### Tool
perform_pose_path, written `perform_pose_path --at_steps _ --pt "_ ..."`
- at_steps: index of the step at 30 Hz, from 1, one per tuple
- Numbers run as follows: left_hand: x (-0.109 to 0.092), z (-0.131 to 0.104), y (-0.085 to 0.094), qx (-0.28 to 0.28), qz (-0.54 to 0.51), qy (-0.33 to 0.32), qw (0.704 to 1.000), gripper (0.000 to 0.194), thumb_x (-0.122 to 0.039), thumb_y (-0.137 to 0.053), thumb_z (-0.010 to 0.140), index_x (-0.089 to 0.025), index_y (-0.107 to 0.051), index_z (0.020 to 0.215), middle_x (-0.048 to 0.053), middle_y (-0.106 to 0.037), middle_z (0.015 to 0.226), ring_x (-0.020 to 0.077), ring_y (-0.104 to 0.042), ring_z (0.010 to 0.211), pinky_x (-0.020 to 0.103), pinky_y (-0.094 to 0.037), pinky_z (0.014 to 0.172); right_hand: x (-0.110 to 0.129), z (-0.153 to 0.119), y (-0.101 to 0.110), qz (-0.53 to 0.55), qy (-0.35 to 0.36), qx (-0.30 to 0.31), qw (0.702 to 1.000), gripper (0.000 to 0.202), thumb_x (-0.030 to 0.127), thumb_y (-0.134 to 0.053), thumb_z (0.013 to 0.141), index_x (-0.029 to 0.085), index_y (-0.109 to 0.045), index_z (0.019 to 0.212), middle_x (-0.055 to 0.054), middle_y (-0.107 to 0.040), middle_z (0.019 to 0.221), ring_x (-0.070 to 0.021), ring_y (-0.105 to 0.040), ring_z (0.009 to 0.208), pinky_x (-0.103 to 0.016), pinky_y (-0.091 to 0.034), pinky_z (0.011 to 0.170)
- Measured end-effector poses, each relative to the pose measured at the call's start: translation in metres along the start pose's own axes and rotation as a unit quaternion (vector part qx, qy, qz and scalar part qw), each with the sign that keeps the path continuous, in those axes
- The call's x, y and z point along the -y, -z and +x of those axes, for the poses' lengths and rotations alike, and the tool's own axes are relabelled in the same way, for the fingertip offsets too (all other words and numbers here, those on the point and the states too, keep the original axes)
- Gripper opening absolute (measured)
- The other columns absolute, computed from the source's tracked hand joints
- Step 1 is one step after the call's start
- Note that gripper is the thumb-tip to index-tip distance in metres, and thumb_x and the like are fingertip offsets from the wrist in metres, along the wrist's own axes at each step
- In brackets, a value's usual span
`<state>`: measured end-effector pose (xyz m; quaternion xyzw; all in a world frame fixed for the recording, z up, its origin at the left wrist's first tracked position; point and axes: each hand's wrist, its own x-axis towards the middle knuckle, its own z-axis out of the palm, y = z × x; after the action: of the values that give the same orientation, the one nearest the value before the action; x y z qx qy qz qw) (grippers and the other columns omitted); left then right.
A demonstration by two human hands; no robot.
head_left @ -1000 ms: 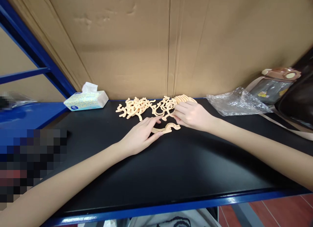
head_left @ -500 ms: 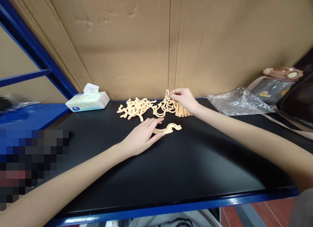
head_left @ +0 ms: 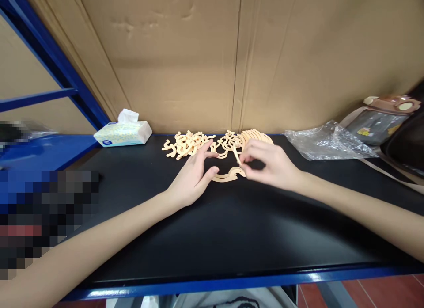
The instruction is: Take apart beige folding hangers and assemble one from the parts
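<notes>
My left hand is beside two pale beige curved pieces lying together on the black table, its thumb and fingers spread. Whether it touches them I cannot tell. My right hand pinches another beige curved piece between thumb and fingers, held tilted just above the lying pair. Behind the left hand is a tangled pile of beige curved pieces. A smaller loose heap lies to its right. Beyond my right hand several curved pieces form a neat row, partly hidden by the hand.
A tissue pack stands at the back left. Crumpled clear plastic lies at the back right, near a bottle with a brown lid and a strap. A cardboard wall closes the back; a blue rail edges the front.
My right hand has come from the back heap toward me, bringing a curved piece over the lying pair. My left hand has opened and lifted its fingers off the pair. The view shifted slightly.
</notes>
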<state>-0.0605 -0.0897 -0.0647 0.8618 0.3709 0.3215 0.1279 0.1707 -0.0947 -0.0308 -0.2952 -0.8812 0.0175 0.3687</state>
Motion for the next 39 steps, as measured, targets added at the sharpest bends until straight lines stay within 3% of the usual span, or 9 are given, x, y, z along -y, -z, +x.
perform_pose_path --at_steps 4,8,11,14,27,39 --pt "0.001 0.000 0.000 -0.028 -0.032 -0.032 0.999 0.051 -0.039 -0.028 0.097 -0.021 -0.016 0.142 0.008 -0.054 0.124 0.0227 -0.041 0.125 0.044 -0.026 0.107 0.027 -0.030 0.001 -0.167 0.168 0.071 0.969 0.012 0.013 -0.049 0.083 0.016 -0.060 0.081 -0.002 -0.060 0.074 -0.0133 -0.050 0.069 -0.027 -0.038 0.061" --pt "-0.002 0.003 0.002 -0.001 0.023 -0.025 0.999 0.038 -0.033 -0.033 0.096 -0.021 -0.035 0.133 0.006 -0.055 0.121 0.0201 -0.044 0.120 0.040 -0.031 0.104 0.037 -0.045 -0.008 -0.174 0.235 0.113 0.950 0.012 0.013 -0.051 0.085 0.015 -0.061 0.079 -0.001 -0.058 0.071 -0.0131 -0.049 0.067 -0.028 -0.035 0.060" --pt "-0.001 0.006 0.004 0.056 0.050 -0.055 0.996 0.025 -0.023 -0.035 0.095 -0.020 -0.056 0.108 0.004 -0.059 0.110 0.0178 -0.050 0.106 0.035 -0.039 0.095 0.037 -0.047 -0.013 -0.157 0.220 0.131 0.954 0.014 0.015 -0.049 0.086 0.015 -0.061 0.078 -0.001 -0.056 0.071 -0.0130 -0.045 0.066 -0.028 -0.033 0.060" --pt "0.001 0.007 0.005 0.083 0.068 -0.104 0.989 0.026 -0.014 -0.036 0.092 -0.018 -0.062 0.096 0.003 -0.061 0.104 0.0174 -0.052 0.101 0.033 -0.042 0.089 0.035 -0.047 -0.015 -0.143 0.196 0.145 0.959 0.016 0.017 -0.047 0.088 0.015 -0.060 0.079 -0.001 -0.055 0.071 -0.0131 -0.043 0.066 -0.028 -0.032 0.060" --pt "0.002 0.006 0.002 0.129 0.082 -0.097 0.983 0.030 -0.011 -0.039 0.089 -0.020 -0.061 0.107 0.001 -0.062 0.108 0.0148 -0.054 0.102 0.029 -0.045 0.088 0.029 -0.047 -0.019 -0.076 0.143 0.171 0.972 0.023 0.021 -0.040 0.093 0.015 -0.062 0.087 -0.002 -0.058 0.076 -0.0125 -0.044 0.068 -0.026 -0.034 0.062" --pt "0.002 0.004 0.003 0.148 0.101 -0.096 0.979 0.039 -0.009 -0.035 0.089 -0.022 -0.054 0.120 0.003 -0.057 0.120 0.0161 -0.052 0.109 0.032 -0.045 0.093 0.027 -0.046 -0.020 -0.096 0.172 0.169 0.966 0.020 0.020 -0.042 0.094 0.016 -0.061 0.089 -0.002 -0.058 0.078 -0.0115 -0.046 0.069 -0.025 -0.035 0.060"
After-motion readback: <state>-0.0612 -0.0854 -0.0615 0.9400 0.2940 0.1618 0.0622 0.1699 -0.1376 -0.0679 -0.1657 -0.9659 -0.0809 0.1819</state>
